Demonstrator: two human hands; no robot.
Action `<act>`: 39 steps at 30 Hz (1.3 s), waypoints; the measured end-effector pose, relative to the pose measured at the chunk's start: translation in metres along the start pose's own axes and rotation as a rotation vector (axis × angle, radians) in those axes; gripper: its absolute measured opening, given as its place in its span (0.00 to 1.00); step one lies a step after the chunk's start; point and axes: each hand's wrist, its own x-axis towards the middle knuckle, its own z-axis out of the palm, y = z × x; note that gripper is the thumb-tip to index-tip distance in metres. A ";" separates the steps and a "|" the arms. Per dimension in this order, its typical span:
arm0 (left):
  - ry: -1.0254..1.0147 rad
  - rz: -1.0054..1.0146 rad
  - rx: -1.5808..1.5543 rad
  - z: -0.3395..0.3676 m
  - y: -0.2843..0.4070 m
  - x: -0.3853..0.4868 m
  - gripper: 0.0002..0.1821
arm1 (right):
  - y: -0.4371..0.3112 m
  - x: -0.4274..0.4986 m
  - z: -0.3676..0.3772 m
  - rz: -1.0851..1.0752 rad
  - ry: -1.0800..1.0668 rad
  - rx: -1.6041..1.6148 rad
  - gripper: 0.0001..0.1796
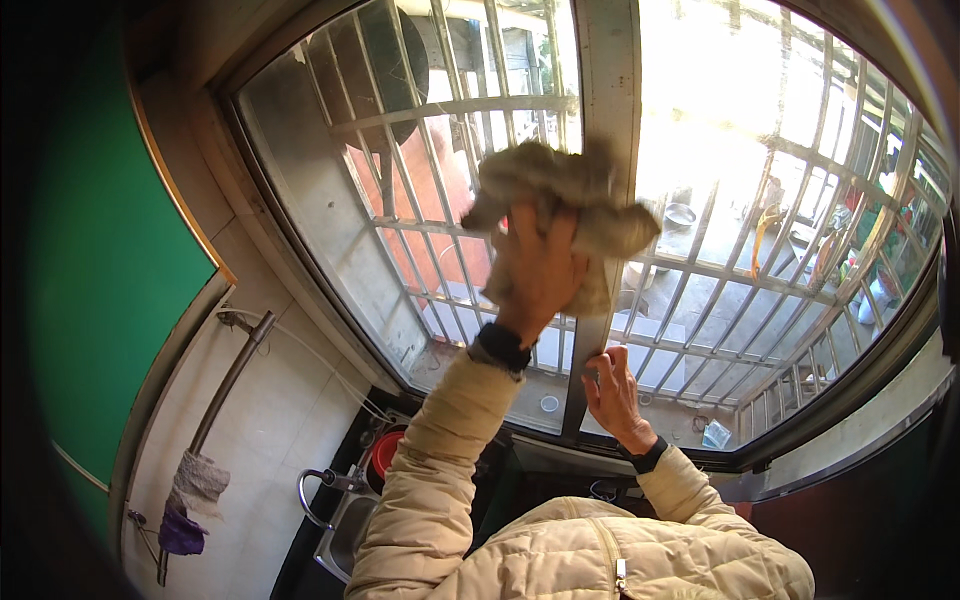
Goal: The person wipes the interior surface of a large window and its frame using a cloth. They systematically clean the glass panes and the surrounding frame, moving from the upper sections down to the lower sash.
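My left hand (541, 262) presses a crumpled grey-brown cloth (536, 176) against the left window pane, beside the upright middle frame (611, 97). The cloth is blurred and reaches across that frame. Lower down, my right hand (616, 394) has its bent fingers at the lower part of the same upright frame; whether they grip its edge cannot be told. Metal security bars (465, 225) stand outside the glass.
A steel sink (345, 532) with a curved faucet (311, 491) and a red basin (386, 452) lies below left. A wall rail (229, 386) holds a grey cloth (199, 480) and a purple cloth (181, 531). A green panel (120, 247) stands at left.
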 end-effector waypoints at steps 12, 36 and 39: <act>0.097 -0.043 0.093 -0.040 -0.068 0.086 0.25 | 0.004 0.003 0.005 0.006 -0.050 -0.079 0.17; 0.179 0.379 0.084 -0.038 -0.078 0.100 0.26 | 0.004 0.001 0.011 0.047 -0.043 -0.117 0.12; 0.194 0.188 0.114 -0.055 -0.112 0.118 0.26 | 0.002 0.002 0.012 0.043 -0.030 -0.142 0.12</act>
